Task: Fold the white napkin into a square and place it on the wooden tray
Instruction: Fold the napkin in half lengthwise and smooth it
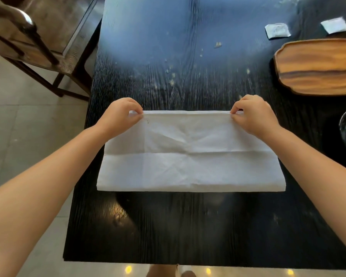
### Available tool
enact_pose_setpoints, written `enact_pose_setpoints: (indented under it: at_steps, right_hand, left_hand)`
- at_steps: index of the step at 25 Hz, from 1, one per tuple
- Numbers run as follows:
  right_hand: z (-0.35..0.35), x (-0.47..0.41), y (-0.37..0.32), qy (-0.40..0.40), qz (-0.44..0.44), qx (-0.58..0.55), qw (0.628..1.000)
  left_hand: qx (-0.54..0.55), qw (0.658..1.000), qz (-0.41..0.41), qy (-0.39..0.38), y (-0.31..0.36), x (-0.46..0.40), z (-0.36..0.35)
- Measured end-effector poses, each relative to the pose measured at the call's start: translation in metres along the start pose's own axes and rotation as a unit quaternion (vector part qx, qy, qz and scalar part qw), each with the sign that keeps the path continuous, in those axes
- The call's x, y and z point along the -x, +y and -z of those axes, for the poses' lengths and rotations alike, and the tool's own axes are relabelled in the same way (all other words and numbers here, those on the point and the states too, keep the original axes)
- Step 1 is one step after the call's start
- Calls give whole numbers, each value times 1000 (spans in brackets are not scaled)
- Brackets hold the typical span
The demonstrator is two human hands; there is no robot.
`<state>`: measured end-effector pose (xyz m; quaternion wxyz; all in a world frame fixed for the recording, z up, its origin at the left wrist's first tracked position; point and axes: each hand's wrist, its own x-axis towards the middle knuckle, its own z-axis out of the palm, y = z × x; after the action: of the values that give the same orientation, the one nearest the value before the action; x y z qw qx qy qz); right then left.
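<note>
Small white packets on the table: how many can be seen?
2. One packet lies at the far right of the table, just beyond the wooden tray; the other packet lies to its right. More could lie outside the picture.

Two bare forearms — no sleeves, no jewellery

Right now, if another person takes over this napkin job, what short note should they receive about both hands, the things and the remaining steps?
Left hand: pinching the far left corner of the white cloth napkin.
Right hand: pinching the far right corner.
Napkin: lies flat on the black wood-grain table, folded once into a wide rectangle, fold at the near edge.
Oval wooden tray: far right on the table, nothing visible on it.
Done: first fold.
Left: fold side to side into a square, then place it on the tray.
</note>
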<state>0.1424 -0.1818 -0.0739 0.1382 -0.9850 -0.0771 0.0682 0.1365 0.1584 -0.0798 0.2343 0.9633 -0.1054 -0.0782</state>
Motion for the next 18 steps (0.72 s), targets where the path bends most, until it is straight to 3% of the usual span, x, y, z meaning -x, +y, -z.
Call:
enact_pose_setpoints:
  at_steps: [10, 14, 18]
  right_hand:
    - [-13, -6, 4, 75, -21, -7, 997]
    - [-20, 5, 12, 122, -19, 18, 992]
    - [-21, 33, 16, 103, -36, 5, 994]
  left_hand:
    - [10, 996, 44, 79, -2, -10, -17]
    - [18, 995, 53, 83, 0, -9, -22]
    - [35, 997, 36, 61, 14, 13, -29]
